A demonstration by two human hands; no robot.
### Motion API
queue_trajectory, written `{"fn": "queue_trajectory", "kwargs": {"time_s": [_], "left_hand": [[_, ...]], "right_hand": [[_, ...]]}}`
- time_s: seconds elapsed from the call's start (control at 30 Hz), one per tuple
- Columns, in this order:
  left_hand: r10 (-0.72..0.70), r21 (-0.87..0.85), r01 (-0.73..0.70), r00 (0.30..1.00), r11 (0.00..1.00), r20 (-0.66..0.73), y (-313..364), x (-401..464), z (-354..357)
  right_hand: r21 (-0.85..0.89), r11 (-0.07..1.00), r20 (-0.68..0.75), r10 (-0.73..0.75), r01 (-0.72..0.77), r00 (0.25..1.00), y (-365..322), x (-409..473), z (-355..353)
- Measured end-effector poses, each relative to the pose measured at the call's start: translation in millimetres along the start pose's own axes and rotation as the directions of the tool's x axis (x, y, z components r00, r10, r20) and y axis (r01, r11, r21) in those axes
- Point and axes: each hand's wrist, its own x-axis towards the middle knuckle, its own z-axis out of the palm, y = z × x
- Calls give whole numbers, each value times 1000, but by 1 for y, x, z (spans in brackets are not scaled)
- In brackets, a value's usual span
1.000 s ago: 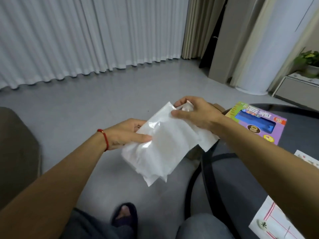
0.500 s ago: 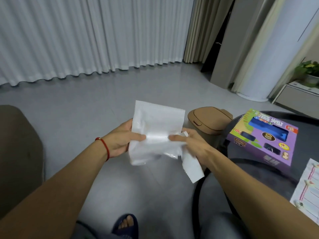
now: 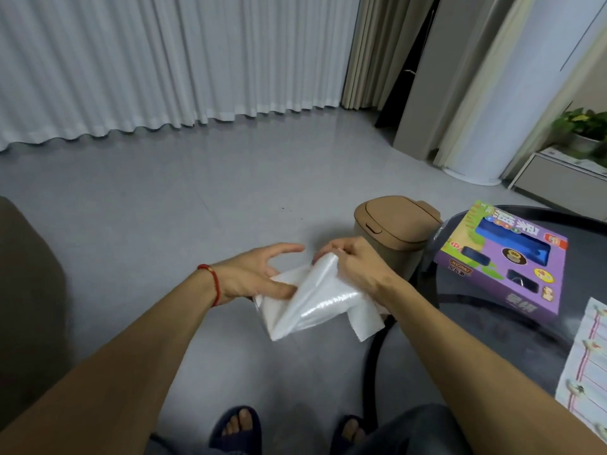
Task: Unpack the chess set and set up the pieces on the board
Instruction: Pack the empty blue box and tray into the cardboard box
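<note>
Grey floor below me, my right hand pinching a white plastic bag — left hand thumb on it, fingers spread loose, purple chess box on the dark table.

Both hands hold a crumpled white plastic bag above a grey floor. The right hand pinches the bag's upper edge with curled fingers, while the left hand presses its thumb against the bag's left side, the other fingers spread and straight. A red cord circles the left wrist. Just behind the hands stands a tan bin with its lid closed. To the right, a purple box lies on a dark round table, with a white sheet at the table's near edge. White curtains hang behind.
</note>
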Motion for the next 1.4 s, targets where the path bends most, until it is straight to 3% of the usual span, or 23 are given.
{"fn": "queue_trajectory", "kwargs": {"time_s": [0.07, 0.1, 0.13, 0.17, 0.23, 0.27, 0.3, 0.4, 0.5, 0.6, 0.7, 0.77, 0.83, 0.9, 1.0, 1.07, 1.17, 1.27, 1.4], "left_hand": [[-25, 146, 45, 991, 988, -134, -6, 18, 6], [-28, 241, 82, 975, 967, -222, -10, 27, 8], [-36, 332, 142, 951, 933, -307, -14, 34, 9], [-41, 391, 204, 922, 898, -386, -15, 39, 12], [-38, 426, 279, 870, 861, -492, -13, 49, 22], [-46, 415, 292, 860, 862, -508, -11, 53, 29], [-74, 375, 293, 863, 879, -500, -9, 59, 34], [-132, 88, 184, 902, 979, -411, 1, 74, 47], [-198, -222, 128, 922, 967, -333, 8, 78, 54], [-210, -493, 95, 961, 865, -182, 12, 78, 58], [-151, -657, 63, 985, 751, -78, 18, 73, 61], [-139, -763, 74, 990, 642, -22, 21, 69, 60], [-91, -815, 94, 995, 571, 50, 23, 65, 55], [-38, -782, 83, 996, 618, 76, 24, 62, 54], [-13, -671, -31, 998, 740, -61, 19, 67, 58], [-53, -684, -55, 989, 727, -135, 17, 70, 58], [-43, -683, -47, 993, 729, -114, 13, 72, 51], [-16, -552, -36, 996, 833, -90, 8, 72, 47], [30, -490, -87, 992, 867, -123, 8, 79, 44]], "right_hand": [[-225, 974, -150, -72, 37, 986, 10, 9, -1], [-247, 969, -271, -78, 9, 959, 14, 12, -6], [-162, 987, -378, -43, -21, 925, 16, 14, -12], [44, 998, -425, 48, -32, 904, 15, 15, -19], [511, 857, -285, 243, -67, 927, 11, 16, -25], [630, 772, -192, 266, -89, 945, 9, 15, -22], [643, 760, -146, 238, -90, 960, 7, 13, -18], [490, 872, -191, 111, -3, 975, 14, 12, -11], [291, 957, -271, 75, 8, 960, 33, 17, -10], [-45, 998, -366, -50, 37, 929, 41, 15, -4], [-203, 979, -406, -87, 3, 910, 39, 16, 1], [-209, 971, -443, 15, -119, 896, 39, 19, 5], [-20, 980, -408, 174, -199, 896, 36, 23, 7], [130, 964, -345, 265, -234, 901, 33, 23, 9], [288, 923, -258, 331, -254, 908, 34, 26, 10], [484, 826, -131, 395, -289, 909, 40, 28, 4], [692, 646, 60, 392, -322, 918, 52, 21, -12], [677, 692, 104, 247, -251, 963, 63, 14, -18], [597, 801, -41, 82, -42, 996, 63, 14, -10]]}}
